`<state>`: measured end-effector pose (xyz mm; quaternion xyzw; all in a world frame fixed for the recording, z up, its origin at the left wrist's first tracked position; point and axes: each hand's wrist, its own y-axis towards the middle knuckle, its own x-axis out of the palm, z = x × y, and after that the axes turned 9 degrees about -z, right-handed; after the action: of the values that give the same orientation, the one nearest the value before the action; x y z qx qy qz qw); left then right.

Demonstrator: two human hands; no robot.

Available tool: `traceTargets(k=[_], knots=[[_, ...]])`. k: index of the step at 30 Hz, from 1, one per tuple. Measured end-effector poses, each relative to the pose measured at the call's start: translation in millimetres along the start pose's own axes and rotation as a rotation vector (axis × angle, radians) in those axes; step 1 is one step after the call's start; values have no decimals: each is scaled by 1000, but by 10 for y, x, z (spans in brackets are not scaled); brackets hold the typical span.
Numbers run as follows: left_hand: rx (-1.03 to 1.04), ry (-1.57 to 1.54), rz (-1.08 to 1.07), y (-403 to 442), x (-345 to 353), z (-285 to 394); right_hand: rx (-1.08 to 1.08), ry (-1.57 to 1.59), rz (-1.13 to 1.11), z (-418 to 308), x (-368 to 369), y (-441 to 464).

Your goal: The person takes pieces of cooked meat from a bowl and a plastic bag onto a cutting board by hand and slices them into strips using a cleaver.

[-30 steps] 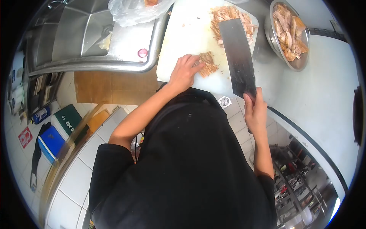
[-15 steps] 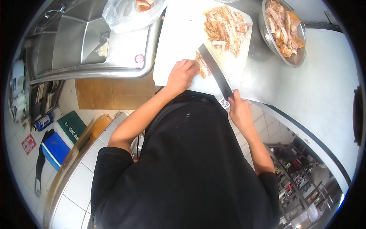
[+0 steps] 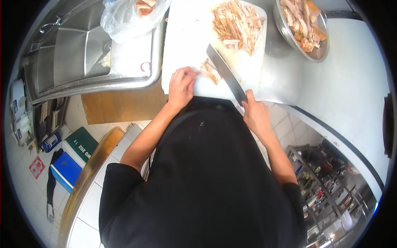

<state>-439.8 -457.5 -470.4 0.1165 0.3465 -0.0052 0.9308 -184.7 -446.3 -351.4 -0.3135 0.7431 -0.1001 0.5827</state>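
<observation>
A white cutting board (image 3: 182, 45) lies before me with a small bunch of cut cooked meat (image 3: 211, 72) near its front edge. My right hand (image 3: 255, 110) is wrapped round the handle of a cleaver (image 3: 227, 75). The dark blade slants up and to the left, its edge along the right side of the small bunch. My left hand (image 3: 181, 87) rests at the board's front left, fingers loosely curled and a little apart, just left of that meat and not on it. Farther back on the board spreads a large heap of meat strips (image 3: 237, 27).
At back right, a metal bowl (image 3: 323, 53) holds larger meat pieces. A clear plastic bag (image 3: 120, 25) with meat stands by the metal sink (image 3: 72, 49) on the left. A pinkish ring (image 3: 145, 66) lies near the sink's edge. A pale counter (image 3: 355, 74) extends right.
My left hand has drawn back leftward off the small bunch of meat, which now shows more fully. The cleaver stays in my right hand beside it. The whole view has shifted slightly.
</observation>
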Motion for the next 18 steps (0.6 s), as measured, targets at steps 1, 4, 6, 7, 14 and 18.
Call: traceTargets(k=[1, 4, 6, 7, 14, 18], knots=[[0, -8, 14, 23, -9, -12, -16, 36, 32, 3, -50, -17], [-42, -31, 51, -21, -64, -42, -82, 161, 158, -106, -221, -209], [-77, -50, 74, -69, -69, -74, -126, 249, 258, -117, -227, -244], [-84, -54, 101, -82, -62, -114, -171, 255, 309, -88, -147, -232], [-21, -57, 147, -27, -58, -117, -48, -1, -2, 137, 185, 82], [-91, -86, 106, -55, -125, -155, -87, 136, 48, 115, -35, -47]])
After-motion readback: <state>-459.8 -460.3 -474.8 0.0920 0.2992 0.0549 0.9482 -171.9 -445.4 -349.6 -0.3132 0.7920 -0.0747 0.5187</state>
